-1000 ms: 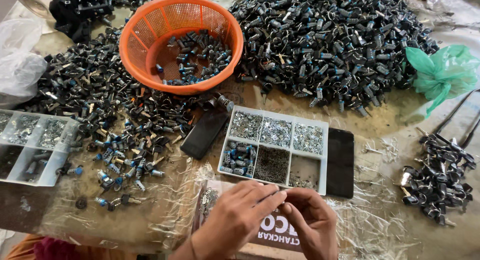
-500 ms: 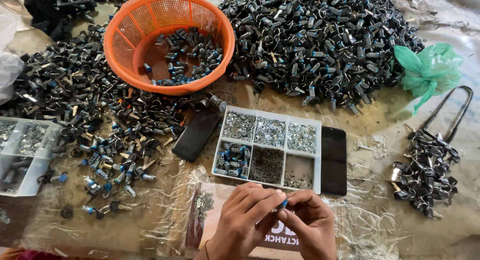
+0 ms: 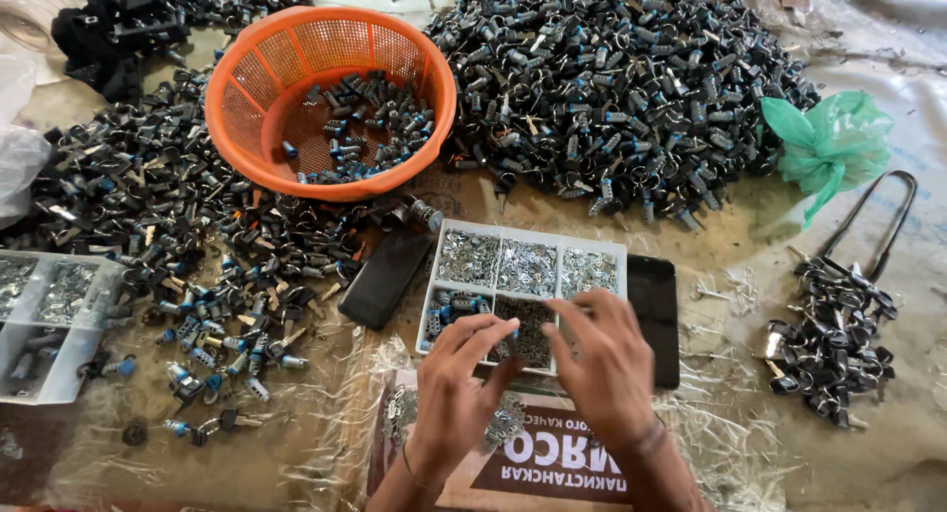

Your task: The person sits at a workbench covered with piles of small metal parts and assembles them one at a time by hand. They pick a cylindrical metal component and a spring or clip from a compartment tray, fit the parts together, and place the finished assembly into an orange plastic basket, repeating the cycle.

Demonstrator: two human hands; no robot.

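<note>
My left hand (image 3: 459,394) and my right hand (image 3: 604,366) hover side by side over the near edge of a white compartment tray (image 3: 622,263). The tray holds small silvery and dark metal bits, with several blue-tipped cylinders in its near-left cell. My left fingers are pressed together, and a speck of blue shows at their tips, like a small blue-tipped part (image 3: 514,332). My right fingers are spread and curved above the dark middle cell with nothing seen in them. A red-brown printed package (image 3: 552,458) lies under my wrists.
An orange mesh basket (image 3: 434,73) with several cylinders sits at the back. A big heap of lock cylinders (image 3: 612,88) lies right of it, more (image 3: 197,236) scattered left. Also here: black flat slabs (image 3: 385,275) (image 3: 653,310), a second tray (image 3: 49,320), a green bag (image 3: 834,142), a shackle (image 3: 878,216) and small parts (image 3: 829,339).
Both hands have moved forward from the printed package to the tray's near cells. The right fingers have spread apart. The view has shifted slightly.
</note>
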